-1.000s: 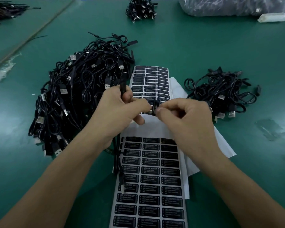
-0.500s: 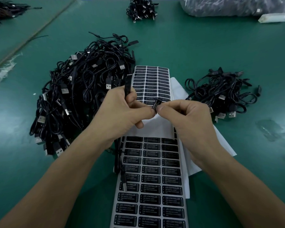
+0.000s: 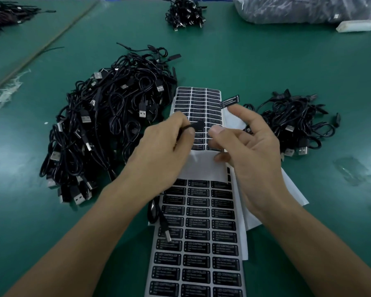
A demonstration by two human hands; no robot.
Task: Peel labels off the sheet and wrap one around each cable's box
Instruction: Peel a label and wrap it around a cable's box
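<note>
The left hand [image 3: 165, 144] pinches the small black plastic cable box [image 3: 198, 125] between thumb and forefinger, with the box's long axis pointing right. The right hand [image 3: 253, 146] is nearer the label. Its fingers are loosely spread and carry a peeled black printed label [image 3: 230, 101] on the forefinger tip, up and right of the box, over the white label sheet [image 3: 204, 168].

Dim, vignetted wide-angle view; motion-blurred hands [image 3: 201, 146]

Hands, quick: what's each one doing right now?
Left hand: pinching a cable's small box.
Right hand: open, fingers spread, with a label apparently stuck to its index fingertip.
</note>
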